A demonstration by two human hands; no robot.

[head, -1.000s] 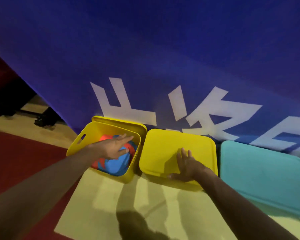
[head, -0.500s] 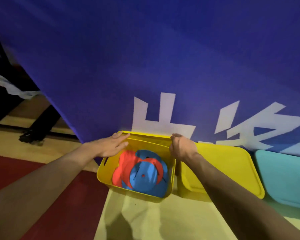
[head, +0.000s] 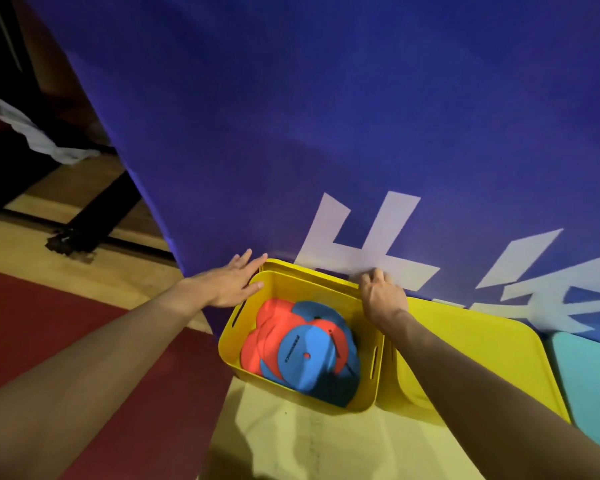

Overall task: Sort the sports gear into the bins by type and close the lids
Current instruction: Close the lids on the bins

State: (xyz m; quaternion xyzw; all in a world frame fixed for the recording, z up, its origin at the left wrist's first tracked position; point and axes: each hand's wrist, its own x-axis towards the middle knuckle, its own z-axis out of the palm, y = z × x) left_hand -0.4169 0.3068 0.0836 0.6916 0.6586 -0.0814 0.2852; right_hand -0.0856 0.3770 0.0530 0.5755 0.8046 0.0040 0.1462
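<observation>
Meanwhile, an open yellow bin is being attended to on the floor, close against a blue banner carrying white lettering. Red and blue discs are being held in it as a loose overlapping pile, so this share of the sorting is being judged as done, though whether more gear is waiting out of frame cannot be told.

A yellow lid is being kept upright between the bin's far wall and the banner, only its top edge showing. That edge is being gripped near its right end by the right hand, the fingers curled over it. The left hand is being held open at the bin's far left corner, fingers straight and laid against the lid's left end, the thumb resting at the bin's rim.

Just to the right, a second yellow bin is being seen with its lid already on, and beyond it a teal bin, partly cut off by the frame, is likewise being shown covered.

By this reading, two lids are being counted as closed and one as outstanding: the upright lid is yet to be lifted clear and set down over the discs.
</observation>
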